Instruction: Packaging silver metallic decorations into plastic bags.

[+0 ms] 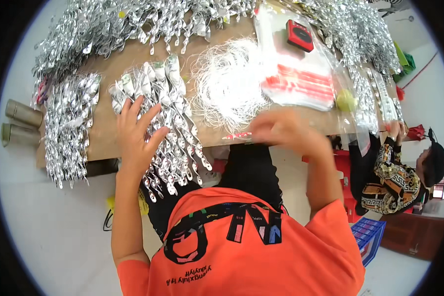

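Observation:
My left hand [137, 129] lies with spread fingers on a bunch of shiny silver twisted strips [181, 116]. The strips' lower ends hang over the table's near edge. My right hand [281, 129] is smeared by motion above the near edge, right of the strips; I cannot make out whether it holds anything. Beside its fingertips a small red-and-white strip [236, 135] lies at the table edge. Just beyond is a loose tangle of thin white string [227, 81], partly washed out by glare.
More silver twisted strips [70, 126] hang at the left, with heaps along the far side. Clear plastic bags with red print [301, 81] lie right of the string, under a red-and-black box-shaped device [299, 35]. Another person [399, 172] sits at the right beside a blue crate [367, 237].

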### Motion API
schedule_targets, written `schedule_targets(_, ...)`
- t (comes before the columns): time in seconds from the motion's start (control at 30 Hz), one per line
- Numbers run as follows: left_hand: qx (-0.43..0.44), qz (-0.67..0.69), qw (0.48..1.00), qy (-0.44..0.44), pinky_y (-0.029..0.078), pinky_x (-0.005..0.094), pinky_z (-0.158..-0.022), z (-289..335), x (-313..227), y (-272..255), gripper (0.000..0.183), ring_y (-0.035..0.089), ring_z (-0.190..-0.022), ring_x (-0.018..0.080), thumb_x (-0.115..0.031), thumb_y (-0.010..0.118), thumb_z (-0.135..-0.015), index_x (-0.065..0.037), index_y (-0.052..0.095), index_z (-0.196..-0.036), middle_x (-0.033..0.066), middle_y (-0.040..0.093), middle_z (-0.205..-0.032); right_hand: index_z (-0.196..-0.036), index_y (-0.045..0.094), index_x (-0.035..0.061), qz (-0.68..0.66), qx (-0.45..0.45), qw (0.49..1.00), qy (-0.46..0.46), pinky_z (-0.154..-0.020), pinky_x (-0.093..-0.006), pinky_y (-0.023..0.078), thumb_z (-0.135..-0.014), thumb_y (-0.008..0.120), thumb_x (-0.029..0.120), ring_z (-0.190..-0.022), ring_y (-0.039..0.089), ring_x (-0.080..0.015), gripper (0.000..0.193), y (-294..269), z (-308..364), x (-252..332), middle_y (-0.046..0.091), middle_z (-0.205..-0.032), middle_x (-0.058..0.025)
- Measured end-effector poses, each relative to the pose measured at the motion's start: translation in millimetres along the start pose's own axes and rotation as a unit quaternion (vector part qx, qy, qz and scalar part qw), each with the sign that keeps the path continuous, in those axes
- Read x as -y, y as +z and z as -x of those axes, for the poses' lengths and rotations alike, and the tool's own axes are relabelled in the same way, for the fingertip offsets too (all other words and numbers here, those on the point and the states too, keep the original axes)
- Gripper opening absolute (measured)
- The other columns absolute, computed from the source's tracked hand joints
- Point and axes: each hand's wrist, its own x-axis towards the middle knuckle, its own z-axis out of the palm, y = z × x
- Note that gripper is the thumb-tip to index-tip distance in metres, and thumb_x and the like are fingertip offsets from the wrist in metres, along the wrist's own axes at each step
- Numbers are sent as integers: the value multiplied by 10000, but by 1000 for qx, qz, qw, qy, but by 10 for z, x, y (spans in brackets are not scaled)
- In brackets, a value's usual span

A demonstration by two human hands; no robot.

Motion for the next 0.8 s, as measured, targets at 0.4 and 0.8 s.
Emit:
schedule_targets(0.4,-15,33,999,-29,266,479,-1076,9,-304,-236,402,346,-1318,393,-209,669,-837,-76,611,-1212,161,482,-1353,-951,674,47,298,-354,878,122,-690,-300,474,-746,774,264,-711,581,-209,315,-1083,-302,-2010,603,-767,-56)
schedule_targets(0.8,-5,25,999,-33,288,464,-1067,68,-347,-242,353,373,-1302,393,-171,644,-850,-76,625,-1189,155,530,-1294,-847,689,23,9,-355,901,247,-609,-247,415,-828,670,196,-654,519,-71,175,-1233,-382,-2200,617,-720,10)
